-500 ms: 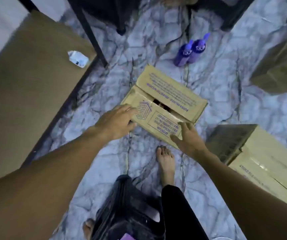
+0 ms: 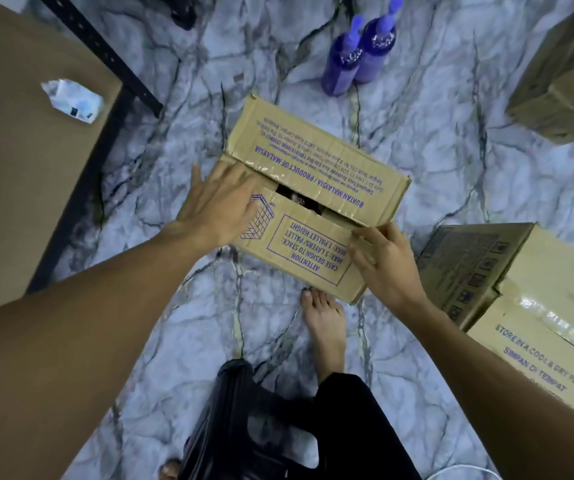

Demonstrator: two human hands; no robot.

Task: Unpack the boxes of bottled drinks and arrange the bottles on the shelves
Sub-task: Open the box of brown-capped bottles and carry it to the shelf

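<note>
1. The left hand [image 2: 219,206] is wide open, fingers straight and spread. It lies palm down on the left end of the cardboard box [image 2: 316,168], over the corner where the flaps meet.
2. The right hand [image 2: 387,263] holds the near flap [image 2: 296,249] at its right end: the fingers curl over the flap's free edge and the thumb lies along the top.
3. The box sits on the marble floor [image 2: 434,161], between the two hands and just beyond a bare foot [image 2: 323,323]. Its long axis runs from left to right, with the right end swung a little toward the person.
4. The far flap [image 2: 313,157] lies nearly flat. A narrow dark gap shows between the two flaps; what is inside is too dark to tell. The purple print on both flaps reads upside down from the head view.
5. Two purple bottles [image 2: 360,53] stand upright on the floor beyond the box, touching each other and apart from it.
6. A second carton [image 2: 527,271] stands just to the right of the right hand, and a third carton [image 2: 565,74] is at upper right, well apart.
7. At left is a brown shelf [image 2: 19,161] with a crumpled wrapper [image 2: 72,98] on it.
</note>
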